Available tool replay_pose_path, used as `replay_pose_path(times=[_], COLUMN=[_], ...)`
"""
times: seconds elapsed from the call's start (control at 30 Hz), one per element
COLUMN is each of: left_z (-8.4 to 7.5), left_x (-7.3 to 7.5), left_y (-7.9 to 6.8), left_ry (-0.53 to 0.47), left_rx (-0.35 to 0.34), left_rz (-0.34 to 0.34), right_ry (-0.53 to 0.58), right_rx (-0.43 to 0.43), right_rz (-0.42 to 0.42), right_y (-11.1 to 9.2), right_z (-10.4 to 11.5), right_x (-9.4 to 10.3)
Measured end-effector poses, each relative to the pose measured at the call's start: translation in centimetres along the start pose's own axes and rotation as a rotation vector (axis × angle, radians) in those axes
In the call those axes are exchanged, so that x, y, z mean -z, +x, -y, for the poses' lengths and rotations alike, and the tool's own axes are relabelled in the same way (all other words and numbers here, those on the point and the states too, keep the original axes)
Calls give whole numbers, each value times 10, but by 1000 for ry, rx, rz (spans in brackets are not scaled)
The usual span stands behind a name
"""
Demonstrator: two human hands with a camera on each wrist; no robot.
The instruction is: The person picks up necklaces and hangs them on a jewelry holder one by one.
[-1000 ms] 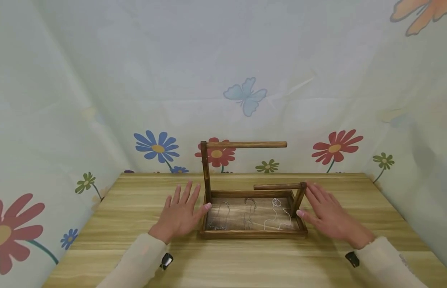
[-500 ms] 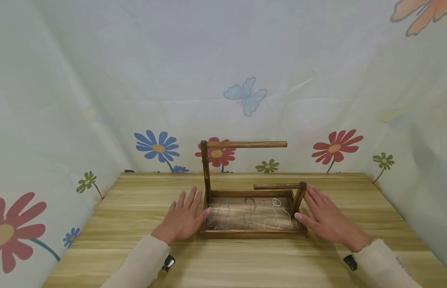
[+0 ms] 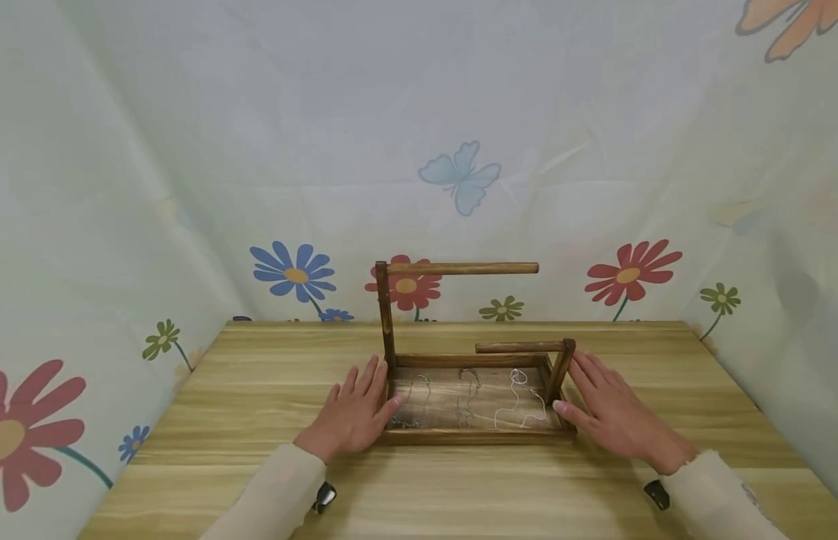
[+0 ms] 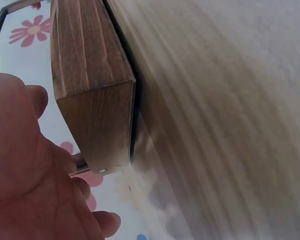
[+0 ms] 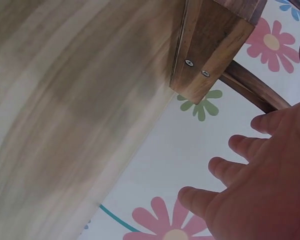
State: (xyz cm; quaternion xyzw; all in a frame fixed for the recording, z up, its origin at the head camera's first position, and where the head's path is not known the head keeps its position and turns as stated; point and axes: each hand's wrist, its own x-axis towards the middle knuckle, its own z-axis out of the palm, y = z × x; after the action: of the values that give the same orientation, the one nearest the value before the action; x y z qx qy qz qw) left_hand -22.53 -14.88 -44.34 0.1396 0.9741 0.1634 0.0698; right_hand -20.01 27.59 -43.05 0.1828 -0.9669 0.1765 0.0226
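Observation:
A dark wooden jewelry stand [image 3: 479, 437] has a shallow tray base and two upright posts, each with a horizontal bar. The taller bar [image 3: 462, 268] reaches right from the left post; the shorter bar [image 3: 520, 347] points left from the right post. Inside the tray lie thin chains: one at left [image 3: 428, 397], one in the middle [image 3: 470, 379], and a paler, looped one [image 3: 519, 379] at right. My left hand [image 3: 351, 416], fingers extended, is at the tray's left end. Beside the right post is my right hand [image 3: 624, 420], its fingers spread straight. Contact is unclear on both sides.
The stand is on a wood-grain table [image 3: 473, 495]. A pale cloth backdrop [image 3: 364, 150] printed with flowers and butterflies rises behind and at both sides. A small dark object [image 3: 241, 319] lies at the table's back left edge.
My left hand has shifted right and slightly nearer, closing in on the tray's left end. My right hand has moved only slightly left. The stand and chains have stayed in place.

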Motion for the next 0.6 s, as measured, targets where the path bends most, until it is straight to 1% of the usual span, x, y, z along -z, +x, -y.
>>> replay_pose_path(times=[0.23,0.6], left_z=[-4,-4], left_x=[-2,-8], left_y=[-3,-3], left_ry=[7,-4], left_rx=[-6,11], left_rz=[18,20], right_ry=[-15,-34], right_rx=[0,-2], right_rz=[2,6], right_y=[0,-1], right_z=[-2,-2], right_x=[-3,-10])
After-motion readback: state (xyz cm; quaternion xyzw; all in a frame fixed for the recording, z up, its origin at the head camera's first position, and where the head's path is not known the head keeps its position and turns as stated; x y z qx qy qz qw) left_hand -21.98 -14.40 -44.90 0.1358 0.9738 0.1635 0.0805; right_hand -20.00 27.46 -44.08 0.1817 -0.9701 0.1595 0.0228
